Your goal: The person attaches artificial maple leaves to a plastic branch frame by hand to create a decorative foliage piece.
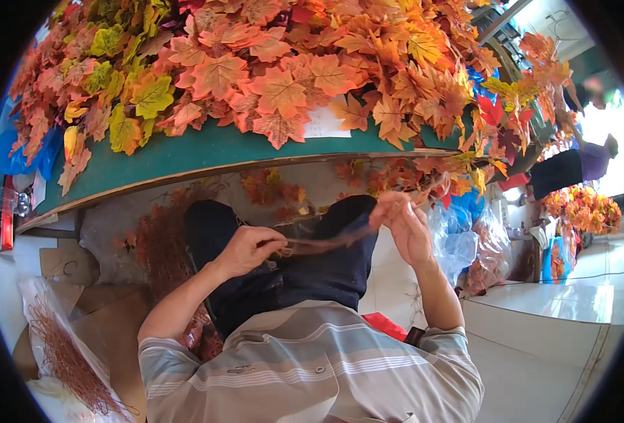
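Observation:
A thin brown strand (326,246), perhaps an artificial stem, stretches between my hands above my lap and is blurred by motion. My left hand (247,250) pinches its left end between thumb and fingertips. Higher and to the right, my right hand (406,224) is raised with its fingers closed around the other part. Beyond my right fingertips hang some orange artificial leaves (439,185); whether they belong to the strand I cannot tell. Ahead, a large heap of artificial maple leaves (280,92) covers the green table (206,151).
Bundles of brown stems (65,352) lie in clear plastic at the lower left, by a cardboard box (114,310). Plastic bags (456,236) stand right of my knees. Farther right, a person (573,169) is near another leaf pile (583,208). The table edge crosses before my knees.

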